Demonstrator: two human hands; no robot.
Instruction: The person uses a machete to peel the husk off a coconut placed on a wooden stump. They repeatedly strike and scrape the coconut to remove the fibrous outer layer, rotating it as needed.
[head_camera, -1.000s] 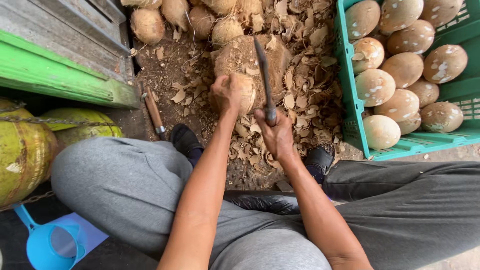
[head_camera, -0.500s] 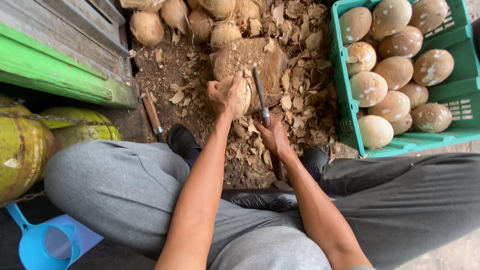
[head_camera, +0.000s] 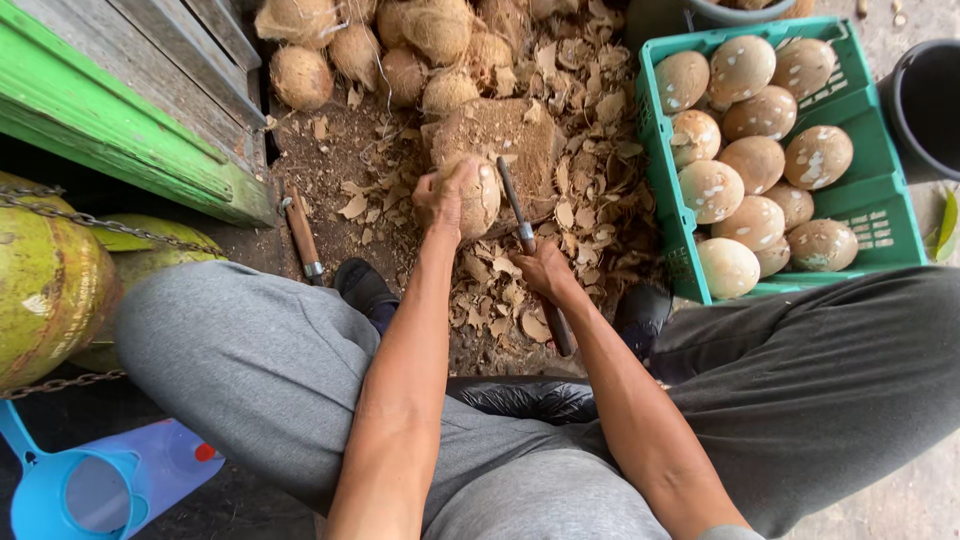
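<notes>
Item 1, work in hand: 1 coconut, partly husked and pale brown, resting on a worn wooden chopping block on the ground, centre of the scene. The left hand has its grip closed over the coconut's left side and steadies it on the block.

Item 2, tool: 1 long-bladed knife, blade pointing far and lying just beside the coconut's right flank. The right hand has its grip clenched round the handle, whose end sticks out near the person's legs.

Item 3, finished stock: a green plastic crate at the right, holding about 10 smooth, pale, trimmed coconuts. It looks close to full in 1 layer.

Item 4, stock waiting: a pile of rough, fibrous coconuts at the far side, behind the block; at least 6 show, more may lie out of view.

Item 5, waste: brown husk shavings strewn thickly over the ground around the block and the person's shoes.

Item 6, spare tool: a second wooden-handled blade lying on the ground to the left, untouched.

Item 7, surroundings: green unhusked coconuts chained at the near left, a blue plastic scoop near left, a dark bucket far right.

Progress, judged: well advanced, crate largely stocked; the present coconut is mid-trim and the far pile remains.
</notes>
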